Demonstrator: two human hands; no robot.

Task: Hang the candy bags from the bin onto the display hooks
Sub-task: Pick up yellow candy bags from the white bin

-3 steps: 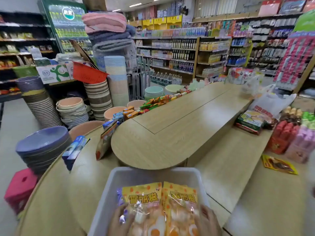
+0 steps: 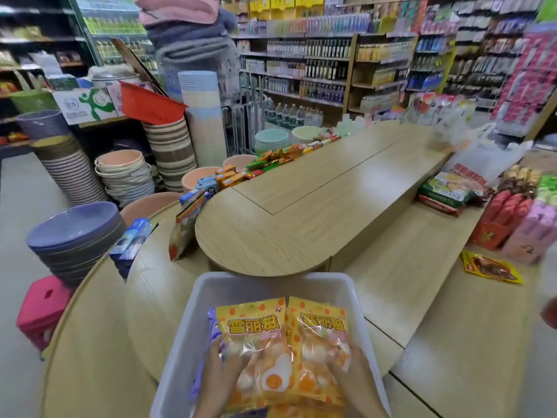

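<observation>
A white plastic bin (image 2: 193, 324) sits on the wooden counter right below me. Inside it lie two yellow-orange candy bags with fried-egg pictures, a left bag (image 2: 256, 330) and a right bag (image 2: 321, 327), over a purple bag (image 2: 213, 325) peeking out at the left. My left hand (image 2: 218, 378) lies on the lower part of the left bag with fingers curled over it. My right hand (image 2: 354, 375) rests on the right bag's lower edge. Whether either hand has a firm grip is unclear. No display hooks show near the bin.
A raised oval wooden counter top (image 2: 301, 212) stands just beyond the bin. Snack boxes (image 2: 226, 178) line its left edge. Packaged goods (image 2: 512, 218) and a yellow packet (image 2: 491, 268) lie at the right. Stacked basins (image 2: 75, 233) and a pink stool (image 2: 42, 309) stand on the left.
Both hands have come further up over the bags inside the bin. The view has tilted down a little.
</observation>
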